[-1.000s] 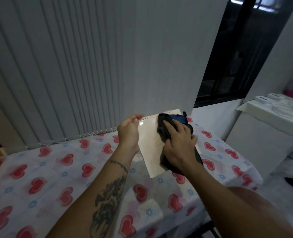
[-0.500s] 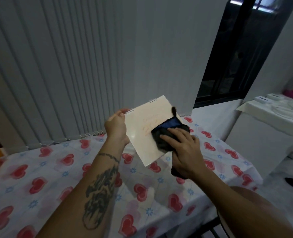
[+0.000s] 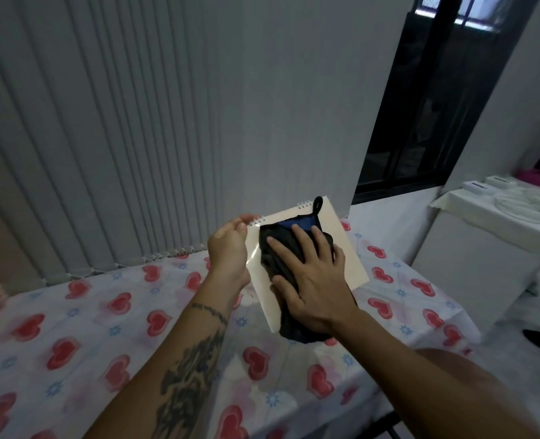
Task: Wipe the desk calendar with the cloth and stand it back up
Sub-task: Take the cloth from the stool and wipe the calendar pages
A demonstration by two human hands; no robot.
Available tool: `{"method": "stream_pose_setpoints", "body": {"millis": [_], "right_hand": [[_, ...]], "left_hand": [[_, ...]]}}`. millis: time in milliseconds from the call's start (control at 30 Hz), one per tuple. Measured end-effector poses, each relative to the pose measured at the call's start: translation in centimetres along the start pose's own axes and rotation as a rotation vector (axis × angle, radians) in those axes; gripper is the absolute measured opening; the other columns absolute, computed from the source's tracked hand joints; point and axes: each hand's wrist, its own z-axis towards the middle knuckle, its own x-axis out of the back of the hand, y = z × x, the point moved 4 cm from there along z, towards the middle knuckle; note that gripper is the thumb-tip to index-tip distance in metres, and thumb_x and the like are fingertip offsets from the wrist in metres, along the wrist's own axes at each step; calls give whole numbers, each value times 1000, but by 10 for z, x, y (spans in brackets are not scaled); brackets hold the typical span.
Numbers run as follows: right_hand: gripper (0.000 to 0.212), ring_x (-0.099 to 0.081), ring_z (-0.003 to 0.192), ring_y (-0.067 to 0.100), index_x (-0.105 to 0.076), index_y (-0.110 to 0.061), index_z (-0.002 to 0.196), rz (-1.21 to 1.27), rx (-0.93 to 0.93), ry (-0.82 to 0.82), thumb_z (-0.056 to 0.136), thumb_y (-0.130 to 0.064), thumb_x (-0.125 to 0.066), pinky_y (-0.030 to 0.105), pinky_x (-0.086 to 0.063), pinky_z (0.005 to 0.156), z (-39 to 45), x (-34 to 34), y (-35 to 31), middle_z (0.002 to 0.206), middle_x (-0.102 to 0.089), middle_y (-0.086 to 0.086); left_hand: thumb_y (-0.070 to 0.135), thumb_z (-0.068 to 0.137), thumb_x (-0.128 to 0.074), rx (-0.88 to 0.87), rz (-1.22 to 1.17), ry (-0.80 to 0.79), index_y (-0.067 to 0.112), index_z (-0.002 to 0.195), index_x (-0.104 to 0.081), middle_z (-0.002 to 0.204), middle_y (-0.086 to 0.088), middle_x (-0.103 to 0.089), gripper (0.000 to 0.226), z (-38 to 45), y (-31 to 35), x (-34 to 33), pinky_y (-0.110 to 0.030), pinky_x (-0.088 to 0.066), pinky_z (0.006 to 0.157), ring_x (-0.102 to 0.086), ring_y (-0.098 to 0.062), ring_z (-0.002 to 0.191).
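Observation:
The desk calendar (image 3: 346,248), a pale cream card with a wire spiral along its top edge, is held tilted in the air above the table. My left hand (image 3: 229,251) grips its left edge near the spiral. A dark cloth (image 3: 278,258) with a blue patch and a small hanging loop lies flat on the calendar's face. My right hand (image 3: 310,274) presses down on the cloth with fingers spread, and the cloth's lower end hangs past the calendar's bottom edge.
Below is a table under a white cloth with red hearts (image 3: 119,337). Grey vertical blinds (image 3: 135,137) hang behind it. A dark window (image 3: 436,106) is at the right. A white cabinet (image 3: 484,248) with small items stands at the far right.
My right hand has slid the cloth from the calendar's lower right up across its face. The calendar has dropped a little and turned flatter toward me.

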Motion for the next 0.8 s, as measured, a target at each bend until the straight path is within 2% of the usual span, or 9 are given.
{"method": "stream_pose_setpoints", "body": {"millis": [67, 200, 267, 333, 433, 567, 633, 800], "right_hand": [[61, -20, 144, 35, -17, -46, 151, -28, -5, 40, 92, -58, -30, 60, -22, 108, -2, -3, -3, 161, -23, 5], [57, -27, 139, 31, -25, -43, 150, -56, -24, 73, 94, -55, -30, 53, -26, 104, 9, 0, 7, 157, -28, 3], [55, -28, 137, 29, -29, -40, 149, -31, -104, 123, 95, -52, -31, 52, -27, 105, 19, 6, 22, 155, -31, 2], [53, -29, 135, 29, -31, -37, 146, 9, -244, 171, 95, -49, -34, 52, -27, 106, 26, 10, 43, 153, -33, 2], [49, -31, 133, 28, -33, -34, 145, 97, -407, 157, 98, -45, -38, 52, -27, 107, 15, 12, 70, 151, -35, 3], [51, -37, 128, 29, -40, -34, 142, 14, -206, 134, 93, -48, -37, 48, -32, 99, -19, 3, 34, 148, -41, 3], [51, -41, 124, 29, -43, -35, 142, -37, -86, 108, 94, -49, -36, 46, -34, 92, -22, 1, 8, 147, -44, 3], [49, -43, 122, 30, -47, -34, 140, -86, 3, 132, 94, -46, -41, 46, -33, 89, -13, 7, -9, 145, -46, 4]], "left_hand": [[7, 96, -45, -4, 15, -20, 18, 83, -74, 102, -21, -71, 34, -1, 1, -2, -53, -55, 92, -66, -35, 93], [4, 97, -46, -25, 16, -22, 20, 76, -75, 97, -16, -71, 39, -4, 3, -10, -52, -53, 94, -65, -34, 94], [4, 97, -47, -62, 47, -26, 20, 76, -75, 93, -10, -74, 39, -6, -1, -11, -43, -57, 86, -66, -30, 91], [6, 97, -48, -77, 39, -23, 21, 76, -76, 83, -2, -75, 39, -8, -3, -9, -32, -57, 67, -66, -21, 78], [13, 98, -48, -49, 14, 41, 29, 72, -78, 75, 5, -76, 42, -3, 1, -2, -28, -55, 55, -68, -14, 67], [10, 98, -47, -28, -36, 66, 26, 69, -76, 71, 5, -74, 44, 3, 6, -7, -26, -54, 52, -66, -15, 65], [7, 98, -45, -14, -55, 42, 20, 74, -74, 77, -2, -72, 40, 1, 4, -14, -27, -54, 55, -63, -18, 67], [5, 99, -42, -3, -76, -5, 14, 85, -70, 86, -11, -69, 33, -1, 7, -21, -32, -55, 63, -64, -24, 74]]}}
